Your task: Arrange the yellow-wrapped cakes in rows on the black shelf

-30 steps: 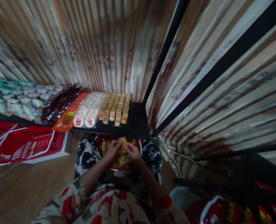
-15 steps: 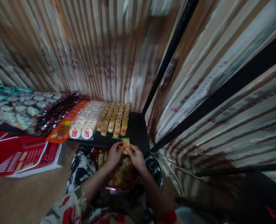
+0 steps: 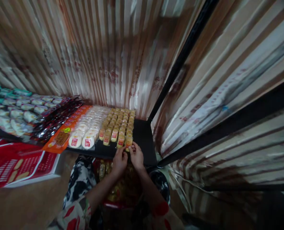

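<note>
Pinching the small yellow snack packet (image 3: 128, 147) from either side, just below the centre of the frame, are the left hand (image 3: 120, 160) and right hand (image 3: 136, 157) that I watch from afar. I see it at the front of the rightmost row of yellow packets (image 3: 117, 124), on the black shelf (image 3: 144, 137). White round packets (image 3: 85, 127) stand left of those rows; a red tub (image 3: 118, 205) is lower centre.
</note>
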Demonstrator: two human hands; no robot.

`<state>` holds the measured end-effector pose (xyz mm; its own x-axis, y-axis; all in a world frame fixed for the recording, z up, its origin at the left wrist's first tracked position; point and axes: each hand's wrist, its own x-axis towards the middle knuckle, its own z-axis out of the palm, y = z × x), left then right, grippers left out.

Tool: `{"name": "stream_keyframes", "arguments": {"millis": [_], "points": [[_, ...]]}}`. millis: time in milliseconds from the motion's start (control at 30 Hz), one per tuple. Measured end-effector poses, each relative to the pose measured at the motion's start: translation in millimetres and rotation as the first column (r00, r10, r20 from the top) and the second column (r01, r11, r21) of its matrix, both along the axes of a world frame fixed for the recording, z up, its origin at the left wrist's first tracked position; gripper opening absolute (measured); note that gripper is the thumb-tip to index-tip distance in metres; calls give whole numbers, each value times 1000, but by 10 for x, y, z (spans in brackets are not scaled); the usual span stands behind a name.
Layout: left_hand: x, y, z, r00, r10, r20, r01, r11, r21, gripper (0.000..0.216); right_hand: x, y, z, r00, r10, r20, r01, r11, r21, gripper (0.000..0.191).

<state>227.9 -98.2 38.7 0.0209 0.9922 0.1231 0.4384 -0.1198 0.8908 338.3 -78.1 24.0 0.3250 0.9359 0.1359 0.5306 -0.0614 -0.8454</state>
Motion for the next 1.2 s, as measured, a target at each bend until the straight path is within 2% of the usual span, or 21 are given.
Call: {"name": "stream_keyframes", "arguments": {"millis": [167, 267, 400, 533, 600, 800, 900, 1000, 1200], "points": [[-6, 17, -118, 997, -53, -49, 57, 993, 101, 41, -42, 59, 5, 999, 18, 28, -19, 1000, 8, 37], [-15, 14, -190, 982, -62, -179, 99, 972, 211, 46, -61, 79, -22, 1000, 28, -14, -28, 1000, 11, 40], [-60, 35, -283, 911, -75, -406, 228, 912, 341, 49, -18, 81, -88, 999, 34, -35, -32, 999, 38, 41], [-104, 78, -367, 835, -48, -548, 318, 855, 410, 49, 70, 148, -141, 997, -43, -68, 48, 996, 73, 45], [-106, 90, -395, 817, -24, -577, 325, 845, 425, 47, 71, 229, -150, 994, -51, -99, 57, 997, 53, 51], [-89, 122, -451, 789, 27, -613, 301, 854, 425, 41, -146, 430, -161, 989, 64, -135, -69, 997, -29, 71], [-130, 159, -467, 763, -3, -647, 350, 843, 408, 43, -191, 429, -177, 986, 24, -165, -32, 998, -48, 73], [-187, 200, -456, 735, -45, -677, 394, 840, 373, 45, -133, 466, -162, 964, -27, -265, 18, 999, -35, 74], [-212, 273, -418, 712, -49, -701, 435, 814, 385, 44, -57, 790, -31, 907, -20, -421, 20, 1000, -6, 76]]}}
